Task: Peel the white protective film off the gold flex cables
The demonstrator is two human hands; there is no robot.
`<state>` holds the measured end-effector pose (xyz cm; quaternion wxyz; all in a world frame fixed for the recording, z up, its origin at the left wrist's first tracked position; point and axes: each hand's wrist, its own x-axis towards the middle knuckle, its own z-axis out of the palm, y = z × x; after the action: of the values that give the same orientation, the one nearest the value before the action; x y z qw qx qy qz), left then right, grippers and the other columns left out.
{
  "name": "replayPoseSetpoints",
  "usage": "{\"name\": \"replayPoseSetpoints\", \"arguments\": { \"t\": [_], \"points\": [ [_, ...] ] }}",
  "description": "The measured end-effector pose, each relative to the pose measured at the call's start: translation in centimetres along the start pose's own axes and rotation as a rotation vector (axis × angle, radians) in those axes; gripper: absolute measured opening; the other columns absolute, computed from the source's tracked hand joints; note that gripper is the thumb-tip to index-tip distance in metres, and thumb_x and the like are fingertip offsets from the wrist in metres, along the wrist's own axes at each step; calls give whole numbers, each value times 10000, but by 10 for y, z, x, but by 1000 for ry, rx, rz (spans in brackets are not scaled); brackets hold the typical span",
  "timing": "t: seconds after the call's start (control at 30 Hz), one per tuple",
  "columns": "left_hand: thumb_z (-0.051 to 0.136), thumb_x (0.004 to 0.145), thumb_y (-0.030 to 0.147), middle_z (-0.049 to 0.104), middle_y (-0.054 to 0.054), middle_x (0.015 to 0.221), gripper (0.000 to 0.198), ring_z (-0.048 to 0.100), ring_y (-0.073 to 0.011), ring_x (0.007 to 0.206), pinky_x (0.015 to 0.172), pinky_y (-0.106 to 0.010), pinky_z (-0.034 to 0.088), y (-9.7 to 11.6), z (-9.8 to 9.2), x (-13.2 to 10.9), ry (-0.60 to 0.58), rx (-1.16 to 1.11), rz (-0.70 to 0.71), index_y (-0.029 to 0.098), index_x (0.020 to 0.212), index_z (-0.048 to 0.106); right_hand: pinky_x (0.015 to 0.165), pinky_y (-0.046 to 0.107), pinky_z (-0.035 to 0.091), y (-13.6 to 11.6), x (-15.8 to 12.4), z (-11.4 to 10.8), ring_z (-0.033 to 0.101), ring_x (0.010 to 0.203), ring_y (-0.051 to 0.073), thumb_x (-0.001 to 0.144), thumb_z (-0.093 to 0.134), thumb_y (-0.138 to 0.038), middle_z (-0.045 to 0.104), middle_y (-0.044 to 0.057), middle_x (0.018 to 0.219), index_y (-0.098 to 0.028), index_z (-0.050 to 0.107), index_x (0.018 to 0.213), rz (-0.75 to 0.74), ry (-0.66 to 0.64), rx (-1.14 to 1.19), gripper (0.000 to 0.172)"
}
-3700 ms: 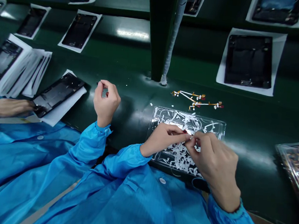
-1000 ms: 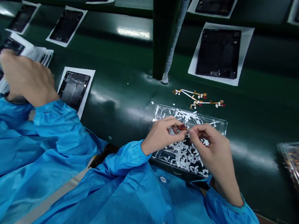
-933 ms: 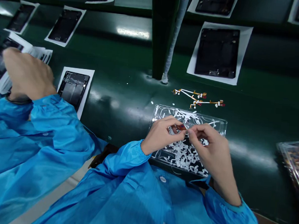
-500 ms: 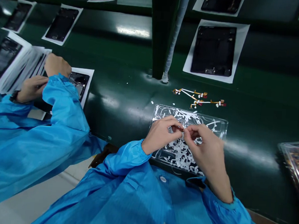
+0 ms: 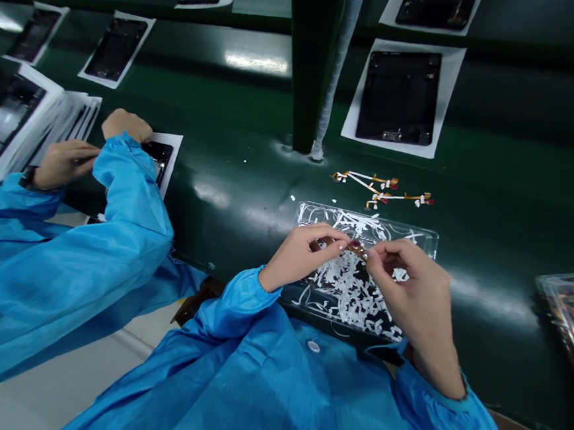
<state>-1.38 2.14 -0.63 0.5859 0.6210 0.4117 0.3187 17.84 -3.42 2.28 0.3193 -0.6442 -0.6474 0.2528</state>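
Note:
Between my two hands, over a clear plastic tray (image 5: 431, 243), is a small orange-brown flex cable (image 5: 357, 248) with a dark red end. The thumb and fingers of my left hand (image 5: 307, 250) pinch its red end. My right hand (image 5: 413, 284) pinches the other end between thumb and forefinger. Many white scraps (image 5: 354, 300) of strip and peeled bits lie in the tray below. Just beyond the tray, several more flex cables (image 5: 380, 196) with white strips lie on the green bench.
A second clear tray (image 5: 570, 310) full of flex cables stands at the right. A green post (image 5: 306, 64) rises behind the loose cables. Dark device panels (image 5: 399, 97) lie on white sheets. On the left, a co-worker's hands (image 5: 128, 125) are beside a stack of panels (image 5: 40, 123).
My hands have drawn slightly apart, so more of the flex cable shows between them. The co-worker's hands have shifted a little to the right.

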Motion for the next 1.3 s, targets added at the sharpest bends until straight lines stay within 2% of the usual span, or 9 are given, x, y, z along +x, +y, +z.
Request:
{"name": "replayPoseSetpoints", "arguments": {
  "t": [0.2, 0.37, 0.5, 0.7, 0.83, 0.97, 1.1, 1.23, 1.3],
  "points": [
    [652, 964, 305, 737, -35, 947, 141, 658, -116, 816, 660, -223, 505, 7, -13, -10, 64, 15, 86, 199, 954, 745, 595, 309, 473, -4, 7, 5, 607, 697, 152, 895, 692, -312, 688, 25, 857, -248, 708, 918, 81, -99, 274, 70],
    [659, 948, 396, 733, -40, 866, 230, 659, -119, 712, 566, -202, 500, -8, -70, -11, 413, -53, 28, 183, 989, 735, 433, 283, 377, 13, 15, -19, 517, 560, 130, 924, 655, -385, 697, 60, 829, -252, 729, 993, 202, -40, 563, 167],
    [664, 911, 420, 747, -78, 900, 307, 670, -134, 705, 510, -182, 504, -44, -141, -3, 748, 231, -145, 138, 1006, 741, 564, 308, 459, 47, 42, -40, 589, 647, 162, 938, 580, -509, 686, 49, 816, -231, 708, 1086, 162, -145, -26, 340],
    [592, 934, 307, 685, -119, 1078, 270, 673, -143, 743, 536, -203, 518, -74, -198, -10, 870, 389, -190, 118, 1081, 715, 690, 361, 408, 80, 102, -29, 529, 707, 160, 907, 601, -487, 618, 136, 1127, -168, 705, 1194, 10, -258, -401, 441],
    [530, 938, 165, 559, -132, 1272, 379, 646, -126, 808, 797, -303, 570, -69, -183, -28, 937, 607, -102, 161, 1311, 598, 669, 332, 394, 88, 117, -14, 505, 693, 141, 900, 645, -501, 589, 103, 1068, -191, 696, 1207, -41, -329, -436, 440],
    [494, 868, 39, 587, -88, 1090, 244, 622, -166, 911, 768, -278, 537, -47, -138, -40, 888, 670, 73, 156, 1003, 660, 687, 325, 406, 93, 119, -10, 538, 716, 140, 894, 674, -435, 608, 100, 1034, -172, 723, 973, -49, -325, -407, 279],
    [546, 871, 35, 635, -26, 878, 199, 637, -155, 879, 844, -303, 528, -15, -80, -43, 617, 520, 239, 175, 781, 655, 705, 308, 434, 88, 117, -23, 592, 731, 141, 903, 668, -408, 684, 91, 997, -179, 734, 904, -54, -279, -329, 238],
    [625, 892, 124, 715, -35, 872, 130, 677, -139, 787, 754, -279, 554, 6, -23, -35, 168, 217, 248, 173, 849, 738, 712, 313, 464, 67, 92, -59, 661, 791, 176, 916, 643, -445, 742, 78, 929, -200, 760, 943, -43, -144, -258, 273],
    [654, 903, 180, 736, -52, 968, 114, 686, -138, 800, 728, -270, 561, 13, -1, -26, 72, 132, 197, 180, 961, 752, 691, 303, 486, 51, 68, -76, 675, 765, 173, 909, 650, -473, 746, 59, 886, -219, 761, 958, -26, -71, -198, 281]
  ]
}}
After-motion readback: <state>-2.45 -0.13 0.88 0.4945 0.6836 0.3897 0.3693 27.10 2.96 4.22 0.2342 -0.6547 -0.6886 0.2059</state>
